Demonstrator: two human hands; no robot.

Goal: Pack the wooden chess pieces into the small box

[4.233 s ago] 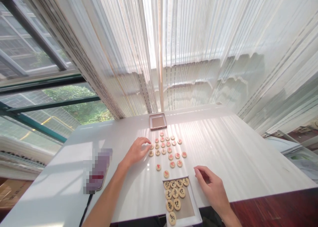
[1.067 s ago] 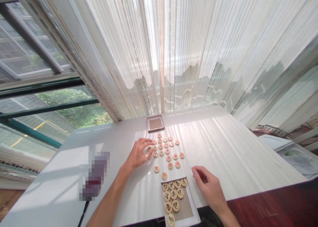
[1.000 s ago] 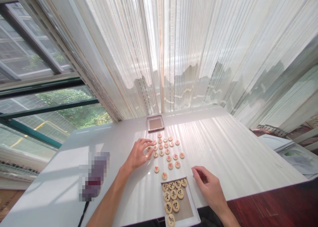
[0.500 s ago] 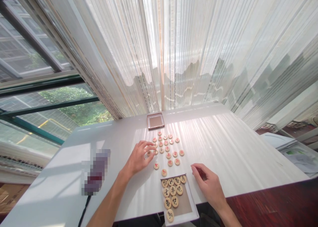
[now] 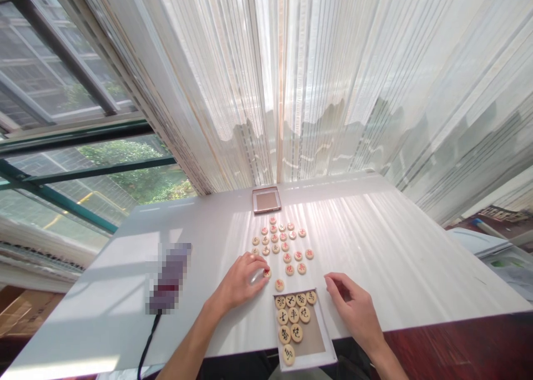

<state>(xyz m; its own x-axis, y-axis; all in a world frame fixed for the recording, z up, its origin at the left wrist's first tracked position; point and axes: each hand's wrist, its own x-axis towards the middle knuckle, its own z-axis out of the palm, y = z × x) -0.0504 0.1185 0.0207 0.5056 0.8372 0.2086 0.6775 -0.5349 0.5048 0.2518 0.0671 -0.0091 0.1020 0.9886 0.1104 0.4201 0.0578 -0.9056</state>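
At the front left of the loose pieces, my left hand [image 5: 245, 280] has its thumb and fingertips closed around a red-marked Chinese chess piece [image 5: 267, 274], which still appears to lie on the table. My right hand [image 5: 348, 298] rests to the right of the open box, its fingers curled and thumb against the index finger, with nothing showing in it. The shallow box [image 5: 322, 335] at the table's front edge holds several black-marked Chinese chess pieces [image 5: 293, 314] in rows, with bare brown bottom at its right. Beyond it lie several loose red and black pieces [image 5: 283, 236], and a red one [image 5: 279, 284] sits just behind the box.
A brown-rimmed box lid [image 5: 267, 199] lies at the far side of the white table [image 5: 366, 236]. To the left is a blurred-out purple object [image 5: 170, 280] with a black cord [image 5: 149, 344]. Sheer curtains [image 5: 333, 80] hang behind, beside an open window. Papers and a bin stand at right.
My left hand has moved from the black-marked pieces toward me, onto the red-marked piece at the front left. My right hand stays in about the same place. The camera view has shifted slightly.
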